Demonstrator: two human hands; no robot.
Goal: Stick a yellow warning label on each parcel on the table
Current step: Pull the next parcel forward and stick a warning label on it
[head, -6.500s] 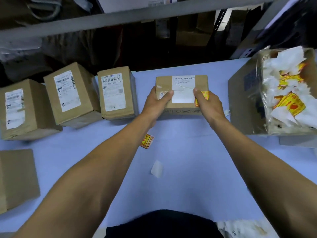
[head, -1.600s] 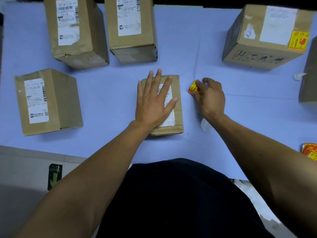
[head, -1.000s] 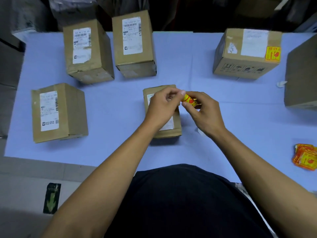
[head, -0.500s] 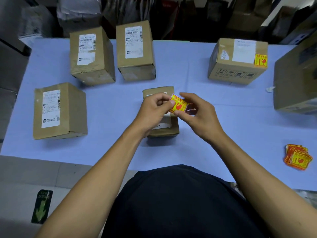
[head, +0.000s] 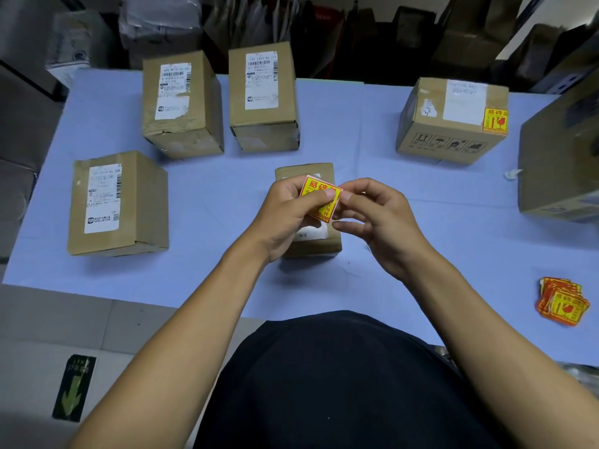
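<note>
A yellow warning label (head: 319, 197) with red print is pinched between my left hand (head: 287, 215) and my right hand (head: 381, 222), held above a small brown parcel (head: 312, 246) that my hands partly hide. Three taller parcels stand to the left: one at mid-left (head: 118, 202), two at the back (head: 181, 103) (head: 263, 100), each with a white shipping label only. A wider parcel (head: 452, 119) at the back right carries a yellow warning label (head: 495, 119).
A stack of yellow labels (head: 562, 301) lies on the light blue table (head: 201, 196) at the right front. A large cardboard box (head: 559, 163) stands at the right edge. A scrap of white backing paper (head: 512, 173) lies beside it. Dark shelving and bags fill the background.
Both hands lifted the label off the table beside the small parcel and now hold it face-up above it. The view has pulled back, showing more floor.
</note>
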